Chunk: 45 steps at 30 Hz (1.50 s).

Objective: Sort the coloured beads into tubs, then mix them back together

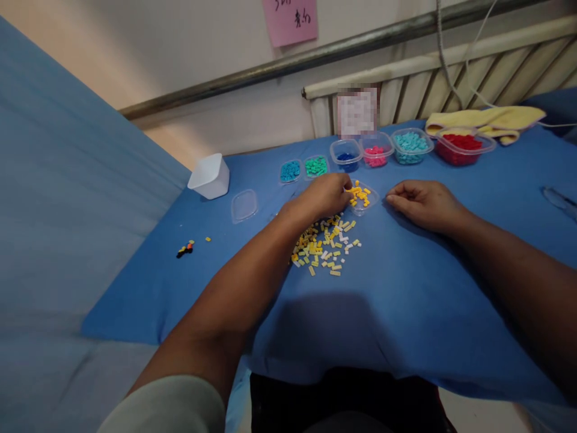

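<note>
A loose pile of small yellow, pale yellow and white bricks [325,245] lies on the blue table cloth [406,300]. My left hand [325,193] reaches over the pile to a small clear tray of yellow bricks [360,196], fingers pinched at its left rim; what they hold is too small to make out. My right hand [421,201] rests on the cloth just right of that tray, fingers curled in, with nothing visible in them.
Clear tubs of sorted bricks line the back: blue [290,171], green [316,166], dark blue [346,155], pink [375,154], teal [411,145], red [462,146]. A white box [210,175] and clear lid [244,205] sit left. Stray bricks [186,247] lie near the left edge. A yellow cloth [491,119] lies back right.
</note>
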Available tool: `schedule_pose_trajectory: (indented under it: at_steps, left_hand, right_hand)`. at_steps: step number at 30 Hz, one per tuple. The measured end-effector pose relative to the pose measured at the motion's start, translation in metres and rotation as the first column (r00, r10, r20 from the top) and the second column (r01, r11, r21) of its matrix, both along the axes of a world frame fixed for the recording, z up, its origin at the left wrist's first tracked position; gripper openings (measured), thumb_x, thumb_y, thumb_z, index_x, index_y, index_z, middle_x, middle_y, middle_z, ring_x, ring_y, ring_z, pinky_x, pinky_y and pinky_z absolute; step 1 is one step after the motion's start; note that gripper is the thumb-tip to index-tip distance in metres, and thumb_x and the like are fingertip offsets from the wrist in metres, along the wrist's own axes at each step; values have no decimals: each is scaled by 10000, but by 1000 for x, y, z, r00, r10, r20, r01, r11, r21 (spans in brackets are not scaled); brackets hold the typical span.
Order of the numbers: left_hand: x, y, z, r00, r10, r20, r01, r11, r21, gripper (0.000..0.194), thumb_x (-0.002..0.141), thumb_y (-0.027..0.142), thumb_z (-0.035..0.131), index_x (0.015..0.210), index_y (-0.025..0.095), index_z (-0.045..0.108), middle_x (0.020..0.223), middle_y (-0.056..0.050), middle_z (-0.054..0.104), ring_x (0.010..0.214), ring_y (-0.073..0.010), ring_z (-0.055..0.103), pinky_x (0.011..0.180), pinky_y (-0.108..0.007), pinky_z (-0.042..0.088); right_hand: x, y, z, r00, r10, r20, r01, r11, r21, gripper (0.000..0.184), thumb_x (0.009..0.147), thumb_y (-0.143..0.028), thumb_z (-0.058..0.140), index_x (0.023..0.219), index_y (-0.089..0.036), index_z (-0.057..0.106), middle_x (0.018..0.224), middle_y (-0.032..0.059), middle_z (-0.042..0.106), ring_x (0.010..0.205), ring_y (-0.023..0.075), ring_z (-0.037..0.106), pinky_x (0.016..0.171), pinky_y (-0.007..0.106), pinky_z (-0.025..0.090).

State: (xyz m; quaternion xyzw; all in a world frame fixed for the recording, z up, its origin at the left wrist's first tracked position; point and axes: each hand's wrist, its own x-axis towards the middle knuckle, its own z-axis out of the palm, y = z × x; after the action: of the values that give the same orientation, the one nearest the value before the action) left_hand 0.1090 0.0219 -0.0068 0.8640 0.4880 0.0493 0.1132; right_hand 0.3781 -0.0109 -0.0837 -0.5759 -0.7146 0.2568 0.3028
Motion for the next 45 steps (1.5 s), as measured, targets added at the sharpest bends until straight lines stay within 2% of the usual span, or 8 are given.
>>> schedule_pose_trajectory:
  at_steps: [6,10,13,18,23,31,39,45]
  left_hand:
    - [-37,-7,10,993,71,99,-75,996,38,240,1031,211,610,1129,169,825,1126,-98,834,986,-235,733,924,-360,537]
    - [-81,-39,28,987,125,101,-120,991,-60,178,1007,248,667,1053,180,825,984,-51,812,852,-194,698,836,-331,517]
    - [-102,-72,32,989,75,130,-51,982,-180,187,1020,302,679,1087,197,819,1023,-37,814,870,-186,711,806,-308,519]
    - [-119,-99,10,978,-144,153,168,973,-159,233,1104,280,583,1149,209,800,1143,-82,793,1056,-208,731,942,-327,551]
    - [-138,-83,-13,996,-61,63,61,998,1,206,1073,177,601,1144,187,794,1151,-102,788,1056,-222,728,966,-350,552]
    - [-132,-89,2,997,72,-1,-72,997,11,209,1054,236,624,1161,207,802,1195,-90,784,1036,-223,734,932,-346,555]
    - [-116,-90,-5,986,133,-103,-132,991,12,174,1030,238,621,1074,211,788,1149,-86,770,979,-236,713,826,-342,518]
    - [-113,-99,5,996,-83,-24,81,993,-91,239,974,114,595,1051,214,798,1126,-68,776,1066,-228,717,921,-334,537]
  right_hand:
    - [1,0,1,1000,0,24,0,1000,-15,264,932,-543,680,978,-320,812,875,21,829,800,268,752,738,394,571]
    - [1,0,-2,1000,-5,27,5,1000,1,273,924,-534,680,965,-302,818,867,28,824,785,266,744,734,397,553]
    - [1,-1,-2,999,-15,31,15,1000,8,306,925,-537,677,984,-273,821,852,39,814,767,257,725,729,391,527]
    - [-2,-5,3,998,-28,53,29,999,-17,384,926,-552,659,1024,-220,826,862,55,811,776,244,708,744,391,510]
    - [-2,-6,3,998,-52,47,54,998,-45,383,916,-563,670,1017,-227,825,883,63,824,804,264,726,764,408,524]
    - [1,-3,-4,999,-35,2,35,999,-26,392,905,-575,681,1022,-229,822,882,57,816,794,251,719,762,406,535]
    - [-2,-6,2,999,-35,8,36,999,-34,412,887,-581,677,1019,-221,828,852,56,803,766,245,700,743,401,520]
    - [-3,-7,5,999,-41,33,43,999,-34,377,901,-551,670,1011,-223,822,854,56,810,775,248,702,738,394,513]
